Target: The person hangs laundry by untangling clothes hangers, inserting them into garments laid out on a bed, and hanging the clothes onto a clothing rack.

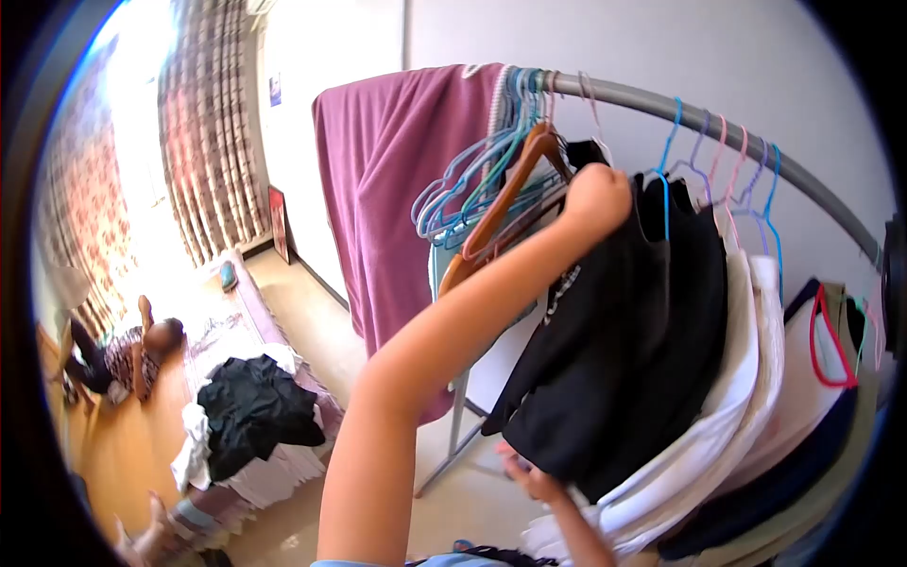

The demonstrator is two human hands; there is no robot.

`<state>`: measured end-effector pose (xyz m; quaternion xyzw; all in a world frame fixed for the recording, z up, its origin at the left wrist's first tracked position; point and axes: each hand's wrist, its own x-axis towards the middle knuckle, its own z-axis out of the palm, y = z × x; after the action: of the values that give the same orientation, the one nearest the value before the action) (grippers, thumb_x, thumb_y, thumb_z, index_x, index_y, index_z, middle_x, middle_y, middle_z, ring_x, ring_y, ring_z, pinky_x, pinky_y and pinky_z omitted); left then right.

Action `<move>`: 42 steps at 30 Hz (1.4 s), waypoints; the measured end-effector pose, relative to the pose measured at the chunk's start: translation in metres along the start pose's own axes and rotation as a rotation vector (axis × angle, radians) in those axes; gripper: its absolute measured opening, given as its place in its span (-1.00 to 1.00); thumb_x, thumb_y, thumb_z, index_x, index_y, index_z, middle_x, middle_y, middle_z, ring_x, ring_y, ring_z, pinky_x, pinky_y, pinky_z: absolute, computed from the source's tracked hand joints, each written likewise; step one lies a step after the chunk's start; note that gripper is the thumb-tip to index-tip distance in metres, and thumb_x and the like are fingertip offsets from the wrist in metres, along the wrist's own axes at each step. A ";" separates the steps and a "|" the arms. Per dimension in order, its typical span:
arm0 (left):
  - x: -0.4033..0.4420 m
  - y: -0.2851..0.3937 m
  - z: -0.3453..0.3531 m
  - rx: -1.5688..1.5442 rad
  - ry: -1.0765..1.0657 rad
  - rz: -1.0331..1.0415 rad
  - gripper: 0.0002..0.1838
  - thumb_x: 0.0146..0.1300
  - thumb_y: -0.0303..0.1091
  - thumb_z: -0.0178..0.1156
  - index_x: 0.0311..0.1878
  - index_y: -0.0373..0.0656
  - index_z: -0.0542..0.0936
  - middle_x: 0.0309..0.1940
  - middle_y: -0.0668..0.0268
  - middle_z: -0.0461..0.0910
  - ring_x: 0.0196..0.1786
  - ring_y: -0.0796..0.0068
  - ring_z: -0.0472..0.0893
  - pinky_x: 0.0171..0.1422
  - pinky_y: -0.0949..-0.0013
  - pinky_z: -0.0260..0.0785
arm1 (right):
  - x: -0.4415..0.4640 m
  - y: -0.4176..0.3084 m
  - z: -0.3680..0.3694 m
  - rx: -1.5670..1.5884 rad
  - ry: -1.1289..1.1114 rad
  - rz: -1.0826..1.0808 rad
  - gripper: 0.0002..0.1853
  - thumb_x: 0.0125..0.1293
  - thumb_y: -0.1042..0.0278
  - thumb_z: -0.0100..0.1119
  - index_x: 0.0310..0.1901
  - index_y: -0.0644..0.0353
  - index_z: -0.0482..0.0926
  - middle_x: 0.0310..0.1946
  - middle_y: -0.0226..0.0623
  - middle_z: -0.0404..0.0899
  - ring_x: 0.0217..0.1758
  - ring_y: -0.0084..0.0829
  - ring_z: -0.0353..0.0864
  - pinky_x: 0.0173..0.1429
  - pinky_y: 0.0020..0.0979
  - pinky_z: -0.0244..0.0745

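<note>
The black top (614, 350) hangs from the rail (718, 115) near the middle, with white garments (746, 350) to its right and a wooden hanger (515, 203) to its left. I judge it light, soft and limp, not fragile, apt to swing and fold; the shoulder or the hanger's neck looks the surest place to take hold. My left hand (600, 198) is curled closed at its upper edge, seemingly pinching the cloth there, elbow bent and forearm rising rightward. My right hand (537, 480) sits low by the hem, fingers partly bent; I cannot tell whether they grip anything.
</note>
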<state>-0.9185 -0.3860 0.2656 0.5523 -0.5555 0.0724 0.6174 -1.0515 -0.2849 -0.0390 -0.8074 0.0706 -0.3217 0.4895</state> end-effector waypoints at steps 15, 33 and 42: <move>0.051 -0.035 0.061 0.142 -0.104 -0.066 -0.83 -0.25 -0.36 0.15 -0.52 -0.23 0.56 -0.44 0.07 0.52 -0.36 0.19 0.54 -0.26 0.35 0.40 | -0.019 -0.009 0.040 -0.067 -0.310 0.197 -0.83 0.02 0.45 0.05 -0.31 0.28 0.46 -0.27 -0.12 0.45 -0.18 -0.20 0.44 -0.09 -0.37 0.33; -0.180 -0.104 -0.238 0.728 0.180 0.599 -0.70 -0.11 -0.28 0.05 -0.25 -0.17 0.47 -0.40 0.32 0.44 -0.34 0.46 0.44 -0.31 0.44 0.27 | 0.067 0.045 0.113 -0.093 -0.577 0.109 -0.84 0.00 0.44 0.06 -0.33 0.25 0.47 -0.32 -0.18 0.46 -0.21 -0.23 0.45 -0.12 -0.39 0.33; -0.468 -0.192 -0.380 0.988 -0.388 -0.998 -0.81 -0.02 -0.23 0.05 -0.35 -0.10 0.46 -0.61 0.30 0.48 -0.52 0.30 0.49 -0.48 0.29 0.30 | 0.204 0.086 0.247 -0.432 -0.851 -0.031 -0.78 0.03 0.28 0.06 -0.30 0.19 0.45 -0.33 -0.19 0.43 -0.21 -0.19 0.41 -0.13 -0.33 0.31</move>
<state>-0.7275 0.0756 -0.1218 0.9571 -0.2392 -0.0745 0.1458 -0.7289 -0.2323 -0.0961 -0.9517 -0.0829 0.0526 0.2910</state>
